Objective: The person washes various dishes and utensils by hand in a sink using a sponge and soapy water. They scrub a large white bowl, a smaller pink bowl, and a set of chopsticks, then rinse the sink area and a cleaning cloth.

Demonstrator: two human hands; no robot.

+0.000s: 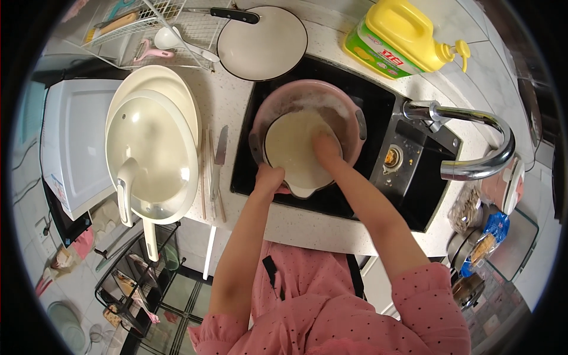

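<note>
A pink plastic basin (306,86) holding sudsy water stands in the black sink (377,111). Inside it sits a cream-coloured pan (288,146) with a dark rim and a pouring lip at the near side. My left hand (269,178) grips the pan near its left front edge, where a bit of pink shows under the fingers. My right hand (326,144) reaches down into the pan. Its fingers are blurred by the cloudy water, so whether they hold anything is unclear.
Right of the basin, a chrome faucet (479,117) curves over a small side basin (412,164) with food scraps around its drain. Behind stand a yellow detergent bottle (399,40) and a round white pan (266,44). Left lie a knife (219,155), chopsticks (205,177) and a lidded pan (153,177).
</note>
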